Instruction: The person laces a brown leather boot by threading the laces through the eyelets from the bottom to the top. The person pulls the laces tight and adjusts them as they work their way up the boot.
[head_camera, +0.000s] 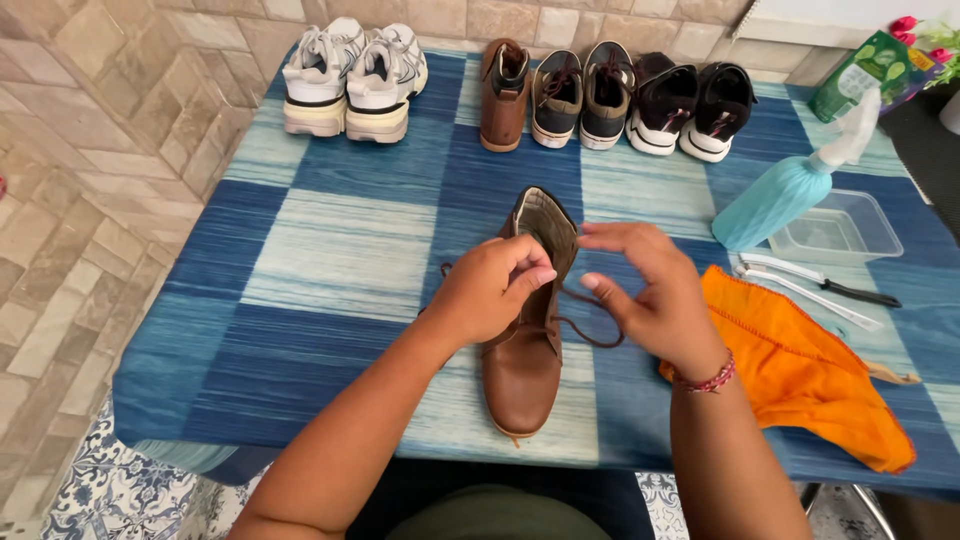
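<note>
Brown ankle boot (527, 350) lies on the counter (330, 240), toe toward the person, directly under both hands. Left hand (490, 290): grip pinched narrow on the dark lace (590, 335) at the boot's collar. Right hand (650, 300): grip closed on the same lace, loop hanging below it. Judgement: lacing is loose and mid-work, not finished. Beyond the grips, the matching boot (503, 95) stands in the shoe row; orange cloth (810, 380) just right of the right hand.

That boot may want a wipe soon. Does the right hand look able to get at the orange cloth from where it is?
Probably yes. The orange cloth lies on the table right beside the right hand, nothing between them, though that hand is busy with the boot's lace.
</note>
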